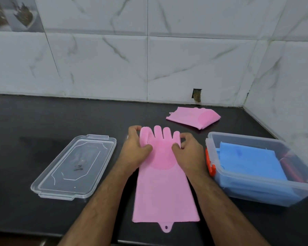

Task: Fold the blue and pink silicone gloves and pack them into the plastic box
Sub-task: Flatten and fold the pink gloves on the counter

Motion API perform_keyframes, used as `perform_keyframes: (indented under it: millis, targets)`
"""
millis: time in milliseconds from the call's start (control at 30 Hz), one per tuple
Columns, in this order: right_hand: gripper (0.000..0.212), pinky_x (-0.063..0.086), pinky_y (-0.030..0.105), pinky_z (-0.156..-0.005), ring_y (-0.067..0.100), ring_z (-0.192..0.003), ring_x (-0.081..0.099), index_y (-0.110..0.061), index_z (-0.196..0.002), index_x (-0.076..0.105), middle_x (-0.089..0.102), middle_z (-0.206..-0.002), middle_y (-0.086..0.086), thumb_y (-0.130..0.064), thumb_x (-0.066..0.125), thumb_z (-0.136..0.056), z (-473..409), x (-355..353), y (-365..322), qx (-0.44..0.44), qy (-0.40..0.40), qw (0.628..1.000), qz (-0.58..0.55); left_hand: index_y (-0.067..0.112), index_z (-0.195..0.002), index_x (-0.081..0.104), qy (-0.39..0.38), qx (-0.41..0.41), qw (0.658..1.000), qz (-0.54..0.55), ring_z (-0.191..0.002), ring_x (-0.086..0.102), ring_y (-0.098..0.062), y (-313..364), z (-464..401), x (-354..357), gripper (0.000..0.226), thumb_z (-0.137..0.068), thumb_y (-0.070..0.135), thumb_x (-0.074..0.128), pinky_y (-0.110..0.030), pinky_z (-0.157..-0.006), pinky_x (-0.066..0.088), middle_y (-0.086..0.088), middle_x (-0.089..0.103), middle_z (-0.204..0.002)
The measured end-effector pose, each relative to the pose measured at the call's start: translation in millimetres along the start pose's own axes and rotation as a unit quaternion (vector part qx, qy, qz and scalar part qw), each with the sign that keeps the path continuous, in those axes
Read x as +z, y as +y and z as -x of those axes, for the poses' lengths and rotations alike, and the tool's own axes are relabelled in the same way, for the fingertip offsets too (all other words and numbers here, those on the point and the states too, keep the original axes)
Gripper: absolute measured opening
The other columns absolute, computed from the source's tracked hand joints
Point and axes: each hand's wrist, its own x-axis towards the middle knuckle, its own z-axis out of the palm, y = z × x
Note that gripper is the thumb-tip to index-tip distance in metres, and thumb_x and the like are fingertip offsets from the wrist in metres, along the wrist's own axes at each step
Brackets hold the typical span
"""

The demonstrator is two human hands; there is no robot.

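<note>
Pink glove [165, 183] lies flat under both my hands, its long axis running straight away from me, fingers far, cuff near. My left hand [137, 148] pinches the thumb side, my right hand [187, 150] the little-finger side, thumbs pressed on the palm. I judge the fold goes fingertips toward cuff. Right of my right hand, the box [252, 194] holds blue gloves [247, 160].
</note>
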Motion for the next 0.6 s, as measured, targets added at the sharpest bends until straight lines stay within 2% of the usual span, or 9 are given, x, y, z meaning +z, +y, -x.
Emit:
perform_keyframes:
  millis: [100, 167, 200, 300, 367, 400, 433, 500, 600]
  targets:
    - [0.040, 0.042, 0.025, -0.078, 0.018, -0.088, 0.059, -0.013, -0.130, 0.061, 0.068, -0.109, 0.009, -0.016, 0.067, -0.090, -4, -10, 5, 0.003, 0.009, 0.999, 0.048, 0.024, -0.141, 0.033, -0.013, 0.015, 1.000, -0.017, -0.116, 0.060, -0.024, -1, 0, 6, 0.072, -0.078, 0.013, 0.066, -0.047, -0.100, 0.053, -0.003, 0.058, -0.131]
    - [0.038, 0.049, 0.031, -0.090, 0.022, -0.098, 0.060, -0.015, -0.127, 0.064, 0.061, -0.118, 0.010, -0.023, 0.070, -0.090, -5, -12, 7, -0.016, 0.015, 0.996, 0.085, 0.022, -0.148, 0.032, 0.015, 0.056, 0.995, -0.082, -0.132, 0.042, -0.021, -4, -3, 9, 0.079, -0.079, 0.010, 0.069, -0.038, -0.110, 0.040, 0.000, 0.044, -0.146]
    - [0.036, 0.050, 0.035, -0.095, 0.024, -0.102, 0.061, -0.017, -0.125, 0.067, 0.059, -0.120, 0.010, -0.030, 0.070, -0.092, -6, -11, 7, -0.020, 0.025, 0.995, 0.092, 0.022, -0.151, 0.031, 0.030, 0.085, 0.989, -0.116, -0.136, 0.034, -0.021, -5, -4, 10, 0.081, -0.080, 0.011, 0.068, -0.037, -0.113, 0.033, 0.001, 0.037, -0.151]
    - [0.029, 0.049, 0.041, -0.100, 0.028, -0.106, 0.061, -0.018, -0.114, 0.072, 0.056, -0.116, 0.007, -0.039, 0.065, -0.095, -16, -7, 8, 0.008, 0.092, 0.995, 0.038, 0.028, -0.154, 0.037, 0.029, 0.147, 0.976, -0.161, -0.144, 0.028, -0.017, -7, -13, 15, 0.069, -0.089, 0.024, 0.060, -0.041, -0.117, 0.023, 0.005, 0.034, -0.159]
    - [0.024, 0.044, 0.033, -0.100, 0.028, -0.109, 0.059, -0.017, -0.110, 0.073, 0.055, -0.119, 0.007, -0.035, 0.063, -0.096, -29, -6, 10, 0.029, 0.141, 0.990, 0.017, 0.030, -0.151, 0.045, 0.018, 0.147, 0.969, -0.196, -0.149, 0.027, -0.016, -8, -21, 18, 0.055, -0.098, 0.034, 0.058, -0.043, -0.117, 0.022, 0.006, 0.037, -0.161]
    - [0.024, 0.039, 0.029, -0.097, 0.027, -0.113, 0.057, -0.016, -0.110, 0.073, 0.054, -0.127, 0.009, -0.033, 0.062, -0.098, -38, -6, 12, 0.033, 0.147, 0.988, 0.039, 0.029, -0.150, 0.048, 0.008, 0.143, 0.965, -0.222, -0.150, 0.028, -0.016, -8, -26, 19, 0.051, -0.100, 0.040, 0.057, -0.043, -0.117, 0.023, 0.006, 0.038, -0.160]
    - [0.026, 0.035, 0.029, -0.096, 0.027, -0.120, 0.052, -0.016, -0.112, 0.073, 0.050, -0.138, 0.010, -0.034, 0.060, -0.099, -47, -6, 13, 0.035, 0.139, 0.987, 0.069, 0.028, -0.148, 0.051, -0.006, 0.142, 0.958, -0.250, -0.150, 0.029, -0.015, -9, -30, 21, 0.050, -0.100, 0.044, 0.056, -0.043, -0.118, 0.023, 0.007, 0.040, -0.160]
    - [0.036, 0.032, 0.039, -0.107, 0.029, -0.137, 0.038, -0.020, -0.118, 0.073, 0.035, -0.158, 0.008, -0.044, 0.052, -0.102, -63, -5, 16, 0.036, 0.093, 0.987, 0.126, 0.026, -0.144, 0.056, -0.032, 0.144, 0.946, -0.290, -0.149, 0.033, -0.014, -9, -35, 23, 0.049, -0.100, 0.047, 0.055, -0.043, -0.121, 0.025, 0.008, 0.044, -0.158]
    - [0.054, 0.024, 0.051, -0.115, 0.032, -0.146, 0.026, -0.031, -0.128, 0.069, 0.019, -0.168, 0.003, -0.061, 0.033, -0.103, -79, -2, 18, 0.030, 0.017, 0.978, 0.205, 0.025, -0.143, 0.058, -0.036, 0.140, 0.947, -0.286, -0.145, 0.039, -0.013, -9, -39, 24, 0.050, -0.098, 0.048, 0.057, -0.043, -0.120, 0.029, 0.009, 0.047, -0.156]
